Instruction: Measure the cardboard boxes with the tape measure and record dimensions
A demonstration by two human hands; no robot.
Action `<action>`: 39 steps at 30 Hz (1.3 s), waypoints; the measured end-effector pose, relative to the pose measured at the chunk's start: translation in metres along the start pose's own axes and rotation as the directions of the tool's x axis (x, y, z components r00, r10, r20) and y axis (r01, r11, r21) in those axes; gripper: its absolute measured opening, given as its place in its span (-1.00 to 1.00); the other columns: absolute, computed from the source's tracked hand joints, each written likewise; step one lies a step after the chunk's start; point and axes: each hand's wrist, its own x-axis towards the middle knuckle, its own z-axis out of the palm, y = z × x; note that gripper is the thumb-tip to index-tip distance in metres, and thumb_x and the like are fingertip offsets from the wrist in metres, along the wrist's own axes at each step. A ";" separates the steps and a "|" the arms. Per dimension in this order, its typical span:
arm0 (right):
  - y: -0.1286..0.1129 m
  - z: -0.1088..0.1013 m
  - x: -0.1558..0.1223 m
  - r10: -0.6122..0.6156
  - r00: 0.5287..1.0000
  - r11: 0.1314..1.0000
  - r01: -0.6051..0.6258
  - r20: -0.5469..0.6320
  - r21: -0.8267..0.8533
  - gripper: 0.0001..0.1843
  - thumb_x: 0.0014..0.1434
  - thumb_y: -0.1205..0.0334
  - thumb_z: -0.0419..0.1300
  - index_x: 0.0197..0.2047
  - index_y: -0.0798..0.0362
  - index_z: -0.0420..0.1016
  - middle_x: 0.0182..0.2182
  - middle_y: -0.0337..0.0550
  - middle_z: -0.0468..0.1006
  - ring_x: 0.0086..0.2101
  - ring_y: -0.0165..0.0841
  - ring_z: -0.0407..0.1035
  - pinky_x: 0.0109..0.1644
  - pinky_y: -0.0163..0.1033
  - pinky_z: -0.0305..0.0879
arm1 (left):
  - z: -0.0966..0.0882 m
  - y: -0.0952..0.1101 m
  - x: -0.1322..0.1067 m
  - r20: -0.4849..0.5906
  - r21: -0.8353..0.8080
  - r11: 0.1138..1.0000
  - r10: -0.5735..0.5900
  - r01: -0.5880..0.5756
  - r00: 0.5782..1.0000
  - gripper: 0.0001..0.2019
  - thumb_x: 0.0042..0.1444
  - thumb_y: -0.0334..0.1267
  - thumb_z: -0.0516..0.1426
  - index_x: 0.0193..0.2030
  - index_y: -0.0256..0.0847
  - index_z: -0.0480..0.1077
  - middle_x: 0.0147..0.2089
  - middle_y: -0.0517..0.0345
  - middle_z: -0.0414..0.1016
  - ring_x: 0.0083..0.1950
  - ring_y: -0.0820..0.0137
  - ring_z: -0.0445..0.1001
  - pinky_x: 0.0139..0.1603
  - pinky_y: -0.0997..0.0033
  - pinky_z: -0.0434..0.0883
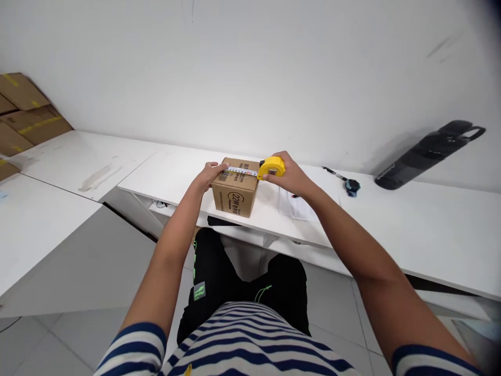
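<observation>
A small brown cardboard box (236,194) with black print stands near the front edge of a white table (410,230). My right hand (287,175) is closed round a yellow tape measure (271,166) at the box's upper right corner. The white tape blade (240,171) runs across the box's top. My left hand (209,174) pinches the blade's end against the top left corner of the box.
A sheet of paper with a pen (297,204) lies right of the box. Farther right are a small dark tool (350,186) and a black bag (428,154) against the wall. Flattened cardboard boxes (23,112) are stacked at far left.
</observation>
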 end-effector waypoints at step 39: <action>-0.079 0.139 -0.039 -0.105 0.956 0.984 0.059 -0.276 -0.171 -0.34 0.11 0.09 0.20 0.28 -0.05 0.21 0.24 0.02 0.29 0.13 -0.03 0.31 0.00 0.03 0.46 | 0.036 0.056 0.017 0.251 0.650 0.622 0.367 -0.437 0.896 -0.60 -0.02 0.14 0.23 -0.59 -0.16 0.40 -0.46 0.11 0.49 -0.38 0.30 0.34 -0.33 0.39 0.16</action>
